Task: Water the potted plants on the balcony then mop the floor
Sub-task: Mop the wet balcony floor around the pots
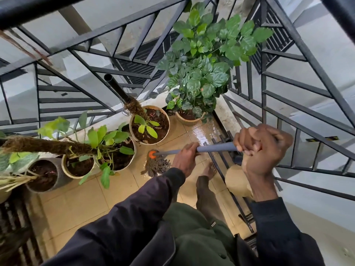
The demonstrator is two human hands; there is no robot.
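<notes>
Head view: both hands clenched on grey metal mop handle (215, 149); left hand (187, 158) lower, nearer the brown string mop head (156, 166), right hand (263, 148) at upper end. Handle axis runs fwd-left & down to wet beige tiled floor (80, 198), beside cream round pots w/ plants (149, 124).

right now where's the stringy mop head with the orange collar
In the head view, the stringy mop head with the orange collar rests on the tan tiled floor at centre, just right of the cream plant pot and ahead of the left hand.
</notes>
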